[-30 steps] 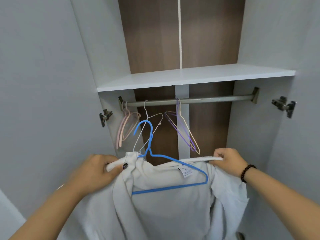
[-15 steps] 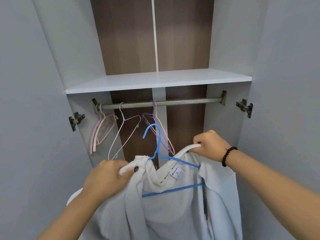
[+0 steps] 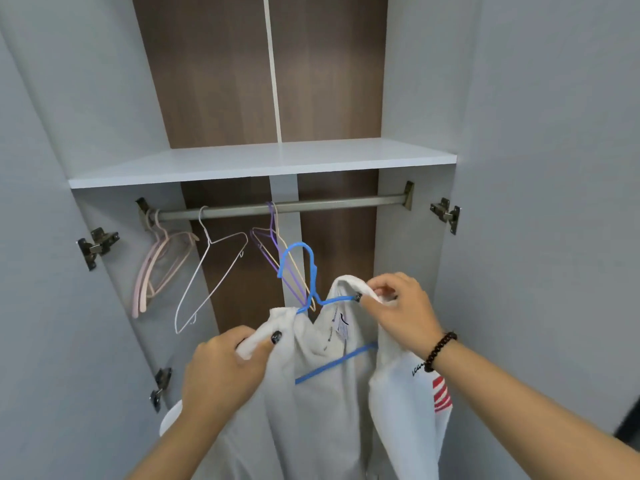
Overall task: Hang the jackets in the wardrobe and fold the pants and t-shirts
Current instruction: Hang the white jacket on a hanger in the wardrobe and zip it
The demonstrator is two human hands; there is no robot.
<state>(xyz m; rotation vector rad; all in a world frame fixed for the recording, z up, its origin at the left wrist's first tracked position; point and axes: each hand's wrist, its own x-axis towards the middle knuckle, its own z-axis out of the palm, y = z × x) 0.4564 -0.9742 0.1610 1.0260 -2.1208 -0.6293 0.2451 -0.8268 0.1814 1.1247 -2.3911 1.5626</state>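
The wardrobe stands open, with grey walls on both sides and a brown wood back. A white shelf runs across it, and just under the shelf is a metal rail. On the rail hang pink hangers at the far left, a white hanger next to them, and a purple hanger near the middle (all bare). Below the rail, not on it, a white jacket sits on a blue hanger, held up in front of the wardrobe. The left hand has its grip closed round the jacket's left shoulder. The right hand pinches the jacket's right shoulder, with a bead bracelet on that wrist. Red stripes show on the jacket's right side.
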